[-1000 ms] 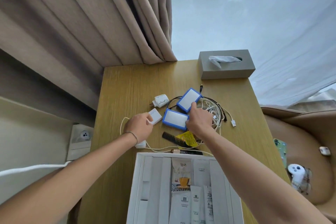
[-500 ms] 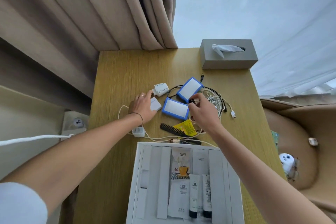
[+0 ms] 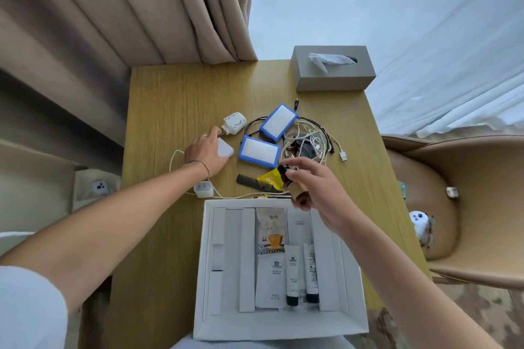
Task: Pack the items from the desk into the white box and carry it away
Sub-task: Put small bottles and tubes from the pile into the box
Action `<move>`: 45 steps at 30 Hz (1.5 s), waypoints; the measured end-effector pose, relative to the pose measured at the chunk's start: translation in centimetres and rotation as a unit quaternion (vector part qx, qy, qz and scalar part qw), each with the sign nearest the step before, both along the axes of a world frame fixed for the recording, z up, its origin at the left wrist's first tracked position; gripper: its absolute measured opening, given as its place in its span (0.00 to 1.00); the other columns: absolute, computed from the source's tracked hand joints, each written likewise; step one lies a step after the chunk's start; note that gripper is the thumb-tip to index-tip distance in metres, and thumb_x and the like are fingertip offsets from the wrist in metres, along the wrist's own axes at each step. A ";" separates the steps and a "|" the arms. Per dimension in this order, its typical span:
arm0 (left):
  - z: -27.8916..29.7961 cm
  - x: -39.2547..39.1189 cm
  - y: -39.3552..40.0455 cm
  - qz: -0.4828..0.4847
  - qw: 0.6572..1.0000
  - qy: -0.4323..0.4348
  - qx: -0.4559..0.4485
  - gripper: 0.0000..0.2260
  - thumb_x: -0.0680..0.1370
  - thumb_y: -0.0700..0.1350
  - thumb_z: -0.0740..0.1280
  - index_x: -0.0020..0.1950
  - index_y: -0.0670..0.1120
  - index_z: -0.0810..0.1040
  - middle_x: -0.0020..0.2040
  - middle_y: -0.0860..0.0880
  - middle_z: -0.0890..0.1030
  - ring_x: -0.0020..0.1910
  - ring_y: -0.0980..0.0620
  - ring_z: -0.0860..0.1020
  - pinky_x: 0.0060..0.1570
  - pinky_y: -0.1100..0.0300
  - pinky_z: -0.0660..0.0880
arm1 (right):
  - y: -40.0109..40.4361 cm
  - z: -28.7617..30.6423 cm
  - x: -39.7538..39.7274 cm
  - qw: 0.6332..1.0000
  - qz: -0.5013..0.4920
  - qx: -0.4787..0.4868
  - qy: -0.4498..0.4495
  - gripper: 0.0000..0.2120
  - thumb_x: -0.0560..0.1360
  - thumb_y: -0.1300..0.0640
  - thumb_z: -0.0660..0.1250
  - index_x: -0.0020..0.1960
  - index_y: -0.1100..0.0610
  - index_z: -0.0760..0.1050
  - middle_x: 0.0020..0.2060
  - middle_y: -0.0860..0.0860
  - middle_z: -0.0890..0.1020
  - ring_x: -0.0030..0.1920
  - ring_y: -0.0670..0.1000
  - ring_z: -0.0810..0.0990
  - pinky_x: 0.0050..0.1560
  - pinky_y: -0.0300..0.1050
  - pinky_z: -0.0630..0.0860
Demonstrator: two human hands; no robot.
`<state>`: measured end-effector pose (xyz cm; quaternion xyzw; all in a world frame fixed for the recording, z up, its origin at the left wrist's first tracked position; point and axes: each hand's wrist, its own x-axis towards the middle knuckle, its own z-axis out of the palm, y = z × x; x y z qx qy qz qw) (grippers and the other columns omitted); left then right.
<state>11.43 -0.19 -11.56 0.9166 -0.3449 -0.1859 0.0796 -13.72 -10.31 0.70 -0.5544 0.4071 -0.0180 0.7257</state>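
Small dark bottle (image 3: pixel 295 187): light, rigid, likely slippery; pinched by right hand (image 3: pixel 317 187) fingers over box (image 3: pixel 207 278). White adapter (image 3: pixel 225 148): light, hard; covered by left hand (image 3: pixel 204 153), fingers bent over it.

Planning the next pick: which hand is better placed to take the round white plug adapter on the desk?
Left. The left hand rests beside the white adapter, fingertip near its prong; the right hand holds a small bottle by the white box.

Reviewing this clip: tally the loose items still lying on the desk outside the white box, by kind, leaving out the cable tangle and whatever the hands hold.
Blue-framed white pads: 2
White plug adapters: 2
Black comb: 1
Yellow sachet: 1
Grey tissue box: 1
Total: 7
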 end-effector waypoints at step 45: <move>5.1 -22.8 3.4 0.259 0.822 0.490 -0.134 0.26 0.70 0.43 0.75 0.67 0.49 0.73 0.57 0.49 0.77 0.53 0.46 0.79 0.43 0.52 0.83 | 1.1 -2.9 -8.5 0.948 0.068 -0.267 0.163 0.21 0.71 0.68 0.59 0.58 0.56 0.81 0.47 0.51 0.85 0.39 0.56 0.85 0.43 0.59 0.84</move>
